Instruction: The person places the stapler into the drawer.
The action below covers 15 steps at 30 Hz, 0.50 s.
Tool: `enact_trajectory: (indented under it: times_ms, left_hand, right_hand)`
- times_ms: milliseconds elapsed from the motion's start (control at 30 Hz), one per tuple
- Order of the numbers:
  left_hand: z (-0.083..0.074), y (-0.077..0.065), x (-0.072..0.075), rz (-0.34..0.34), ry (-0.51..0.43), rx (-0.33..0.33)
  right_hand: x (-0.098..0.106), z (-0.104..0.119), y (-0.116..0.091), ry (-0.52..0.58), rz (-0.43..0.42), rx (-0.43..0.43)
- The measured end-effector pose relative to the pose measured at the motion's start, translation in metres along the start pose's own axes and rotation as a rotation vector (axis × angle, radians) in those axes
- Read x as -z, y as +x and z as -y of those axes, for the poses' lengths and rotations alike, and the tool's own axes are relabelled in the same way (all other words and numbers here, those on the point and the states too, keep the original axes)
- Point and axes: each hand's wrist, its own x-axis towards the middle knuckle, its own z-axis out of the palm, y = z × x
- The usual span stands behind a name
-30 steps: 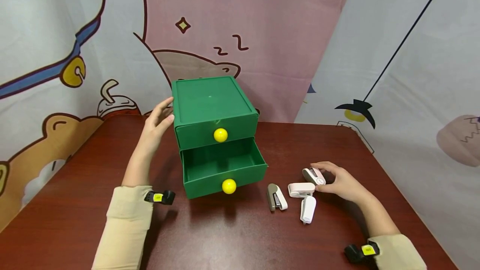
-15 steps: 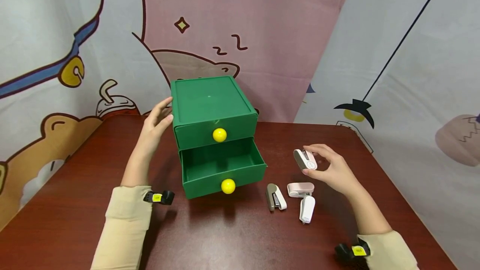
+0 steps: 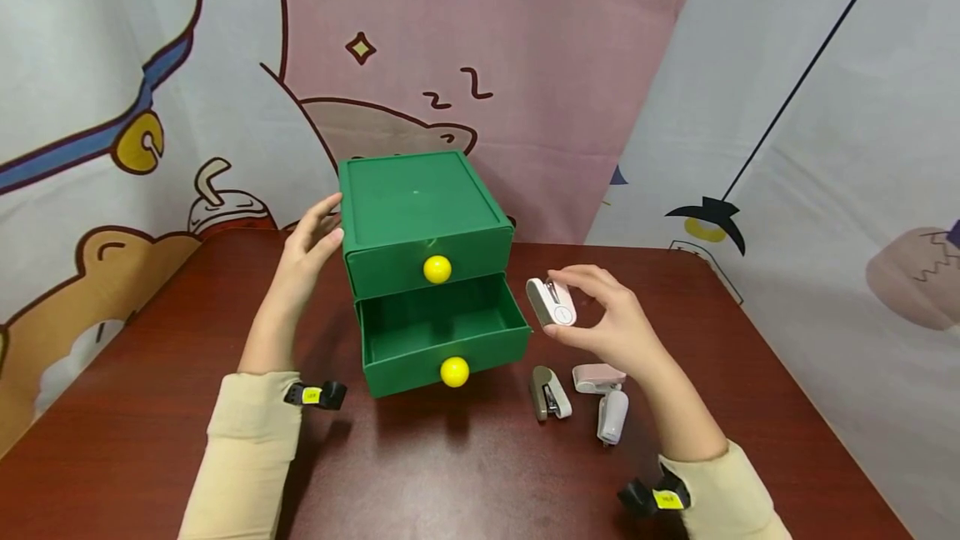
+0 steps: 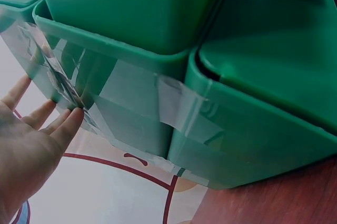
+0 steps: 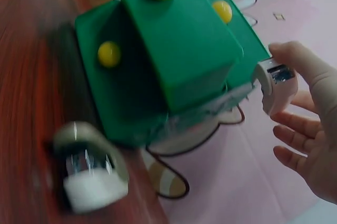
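A green drawer cabinet (image 3: 416, 198) with yellow knobs stands on the table, its drawer (image 3: 446, 348) below the top one pulled out and holding nothing. My left hand (image 3: 303, 257) rests straight fingertips against the cabinet's left side; in the left wrist view these fingers (image 4: 68, 129) lie at clear tape on that wall. Between thumb and fingers my right hand (image 3: 611, 315) pinches a small white-and-pink stapler (image 3: 552, 302), held up just right of the pulled-out drawer. The right wrist view shows this stapler (image 5: 276, 84) too, thumb on one end and fingertips on the other.
A grey-and-white stapler (image 3: 550, 394) lies right of the drawer. Beside it are a pink-and-white stapler (image 3: 597, 377) and a white one (image 3: 612, 417), close together. A printed curtain (image 3: 570, 65) hangs behind the dark red table (image 3: 450, 482).
My right hand has picked the white-and-pink stapler up off the table and carried it left and up toward the pulled-out drawer. The left hand stays at the cabinet's side.
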Motion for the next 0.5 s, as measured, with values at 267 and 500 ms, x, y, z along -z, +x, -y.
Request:
enact_trajectory:
  times_ms: [267, 500]
  left_hand:
    - [0.001, 0.001, 0.0, 0.0, -0.004, -0.009]
    - [0.001, 0.0, 0.0, -0.002, -0.006, -0.004]
  right_hand:
    - [-0.028, -0.016, 0.013, 0.039, -0.013, -0.015]
    - [-0.047, -0.011, 0.024, 0.078, 0.024, -0.024]
